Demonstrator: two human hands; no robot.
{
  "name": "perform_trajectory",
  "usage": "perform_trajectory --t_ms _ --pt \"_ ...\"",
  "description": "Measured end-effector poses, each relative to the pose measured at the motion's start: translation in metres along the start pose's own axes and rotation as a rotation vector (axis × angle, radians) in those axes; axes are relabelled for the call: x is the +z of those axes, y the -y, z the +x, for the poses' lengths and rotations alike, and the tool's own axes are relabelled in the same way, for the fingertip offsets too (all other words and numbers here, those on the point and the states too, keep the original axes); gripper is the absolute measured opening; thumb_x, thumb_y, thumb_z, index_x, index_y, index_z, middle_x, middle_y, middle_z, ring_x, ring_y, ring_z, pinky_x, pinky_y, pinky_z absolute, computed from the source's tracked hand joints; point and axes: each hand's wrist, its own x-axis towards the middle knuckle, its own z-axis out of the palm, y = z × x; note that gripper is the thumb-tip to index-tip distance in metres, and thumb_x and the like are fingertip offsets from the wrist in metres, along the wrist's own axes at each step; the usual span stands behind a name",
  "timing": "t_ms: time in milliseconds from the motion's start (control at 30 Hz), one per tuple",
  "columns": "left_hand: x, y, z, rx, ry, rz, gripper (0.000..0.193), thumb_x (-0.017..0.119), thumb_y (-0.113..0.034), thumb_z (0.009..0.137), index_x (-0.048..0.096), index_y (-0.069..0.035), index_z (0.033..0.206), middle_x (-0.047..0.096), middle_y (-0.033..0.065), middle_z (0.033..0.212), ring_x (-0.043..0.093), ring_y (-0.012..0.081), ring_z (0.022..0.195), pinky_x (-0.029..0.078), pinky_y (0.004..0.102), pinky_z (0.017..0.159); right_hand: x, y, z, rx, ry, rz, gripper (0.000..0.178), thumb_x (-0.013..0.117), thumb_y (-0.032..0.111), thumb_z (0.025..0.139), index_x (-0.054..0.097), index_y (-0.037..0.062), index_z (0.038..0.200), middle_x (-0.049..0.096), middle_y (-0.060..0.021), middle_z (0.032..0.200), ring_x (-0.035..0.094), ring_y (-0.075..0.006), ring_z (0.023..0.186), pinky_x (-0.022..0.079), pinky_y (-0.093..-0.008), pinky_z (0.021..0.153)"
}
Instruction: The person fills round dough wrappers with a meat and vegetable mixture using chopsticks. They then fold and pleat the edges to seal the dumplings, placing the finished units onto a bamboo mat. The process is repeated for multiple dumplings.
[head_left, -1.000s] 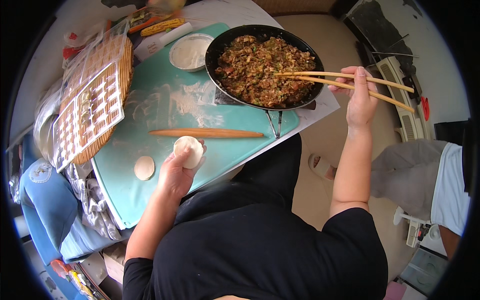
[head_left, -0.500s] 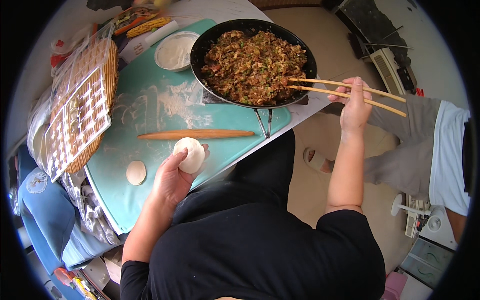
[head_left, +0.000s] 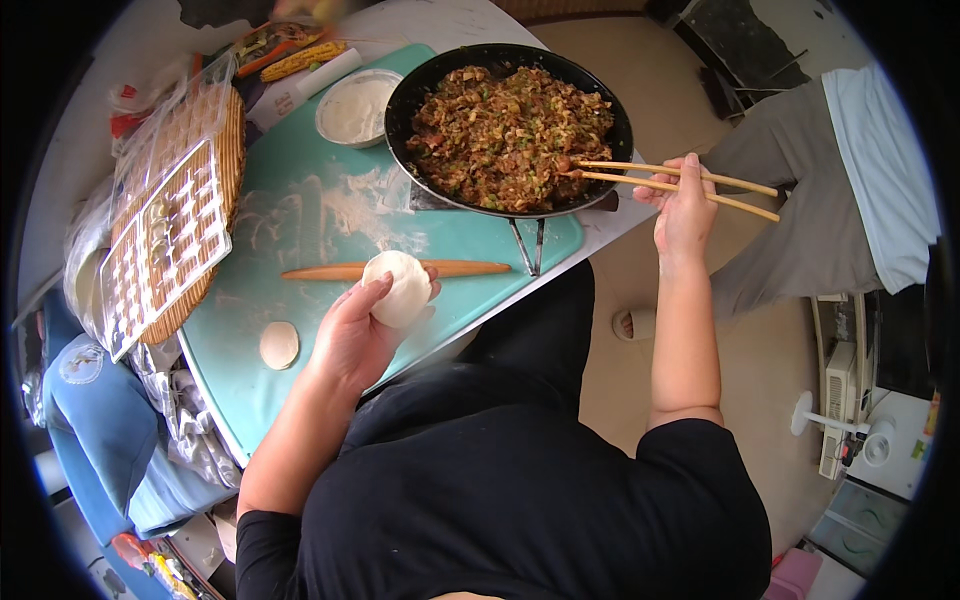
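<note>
My left hand [head_left: 352,335] cups a round white dough wrapper [head_left: 400,286] just above the teal mat [head_left: 300,225]. A pair of wooden chopsticks [head_left: 670,184] is gripped in my right hand [head_left: 685,210], their tips resting in the chopped meat and vegetable filling at the near right edge of the black pan [head_left: 508,125]. A wooden rolling pin [head_left: 330,271] lies on the mat just beyond the wrapper. A second flat dough disc [head_left: 279,344] lies on the mat to the left of my left hand.
A bowl of white flour [head_left: 357,106] stands left of the pan. A white grid tray [head_left: 165,245] rests on a round woven tray [head_left: 218,160] at the mat's left. Another person's grey-trousered leg [head_left: 800,215] is at the right. Blue cloth [head_left: 95,420] lies lower left.
My left hand has lifted the wrapper slightly off the mat toward the pan. The chopstick tips have moved into the filling at the pan's edge.
</note>
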Motion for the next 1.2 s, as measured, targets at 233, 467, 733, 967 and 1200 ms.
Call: perform_trajectory --t_ms 233,467,733,967,1200 --pt "0.024 -0.011 0.014 0.023 0.087 0.053 0.040 0.042 -0.017 0.091 0.036 0.005 0.124 0.050 0.0223 0.120 0.053 0.0309 0.110 0.049 0.0373 0.088 -0.003 -0.011 -0.003 0.049 -0.109 0.118 0.029 0.045 0.028 0.092 0.049 0.0002 0.087 0.053 -0.0098 0.065 0.056 -0.0233 0.047 0.052 -0.0335 0.047" --pt "0.044 -0.012 0.025 0.023 0.128 0.014 0.038 0.041 -0.017 0.092 0.036 0.005 0.123 0.049 0.0226 0.121 0.051 0.0318 0.111 0.047 0.0388 0.090 0.002 -0.005 0.000 0.064 -0.092 0.232 0.030 0.046 0.030 0.091 0.050 0.0005 0.086 0.053 -0.0100 0.066 0.057 -0.0245 0.049 0.052 -0.0345 0.048" --pt "0.052 -0.015 0.029 0.033 0.101 -0.056 0.037 0.041 -0.017 0.091 0.038 0.003 0.122 0.049 0.0226 0.120 0.050 0.0333 0.112 0.047 0.0403 0.091 0.009 0.019 0.005 -0.046 0.017 0.169 0.030 0.048 0.029 0.091 0.052 -0.0013 0.089 0.055 -0.0082 0.068 0.059 -0.0206 0.053 0.052 -0.0303 0.051" --pt "0.036 -0.008 0.020 0.007 0.074 -0.065 0.041 0.042 -0.016 0.091 0.034 0.003 0.126 0.048 0.0213 0.120 0.048 0.0335 0.113 0.041 0.0416 0.095 -0.009 0.057 0.007 -0.176 0.182 -0.177 0.028 0.051 0.025 0.091 0.056 -0.0031 0.092 0.057 -0.0069 0.070 0.059 -0.0141 0.054 0.051 -0.0241 0.054" --pt "0.033 -0.003 0.015 -0.024 0.048 -0.113 0.039 0.041 -0.014 0.090 0.034 0.003 0.125 0.047 0.0234 0.121 0.049 0.0348 0.113 0.047 0.0406 0.091 0.002 0.021 0.001 -0.112 0.138 -0.090 0.031 0.046 0.028 0.093 0.053 -0.0026 0.087 0.053 -0.0087 0.066 0.057 -0.0169 0.051 0.052 -0.0274 0.051"
